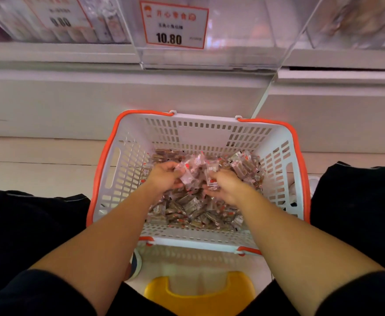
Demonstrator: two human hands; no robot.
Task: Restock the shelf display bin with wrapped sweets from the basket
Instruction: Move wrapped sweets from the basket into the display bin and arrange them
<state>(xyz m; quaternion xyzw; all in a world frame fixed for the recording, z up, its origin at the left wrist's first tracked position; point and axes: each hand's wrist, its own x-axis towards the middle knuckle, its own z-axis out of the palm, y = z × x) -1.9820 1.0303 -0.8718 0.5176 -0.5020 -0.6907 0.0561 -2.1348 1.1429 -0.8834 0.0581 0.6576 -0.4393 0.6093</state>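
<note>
A white slotted basket [127,160] with an orange rim stands on the floor between my knees. Its bottom is covered with several small clear-wrapped brown sweets [187,208]. Both hands are down inside it. My left hand [164,177] is closed around a bunch of sweets, and my right hand [226,185] grips another bunch beside it, the two nearly touching. Above, a clear plastic display bin [232,42] juts out from the white shelf, with a price card [174,25] reading 10.80 on its front.
Neighbouring clear bins sit to the left [56,21] and right [355,21] on the same shelf. The white shelf base [72,103] rises just behind the basket. A yellow stool [200,290] is under me, and my dark trouser legs flank the basket.
</note>
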